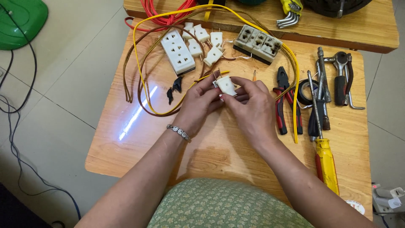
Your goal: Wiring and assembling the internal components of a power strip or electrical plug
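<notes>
I am working at a small wooden table [126, 139] standing on a pale tiled floor [71, 76]; a second wooden bench [371, 33] is butting against its far edge. A green object [21, 17] is lying on the floor at upper left, with dark cables [12, 139] trailing past it. Both my hands are meeting over the table's middle: my left hand [198, 103] and my right hand [249, 105] are together pinching a small white plug [226, 85], fingers clenched on its sides, its metal prongs pointing away from me. Beyond it are lying a white socket strip [178, 51], several loose white plugs [202, 42] and an opened grey socket block [258, 43]. Yellow wire [139, 63] and brown wire [145, 105] are looping around these. To my right are resting red-handled pliers [282, 105], a roll of black tape [306, 90], a yellow-handled screwdriver [327, 164] and wrenches [341, 76].
</notes>
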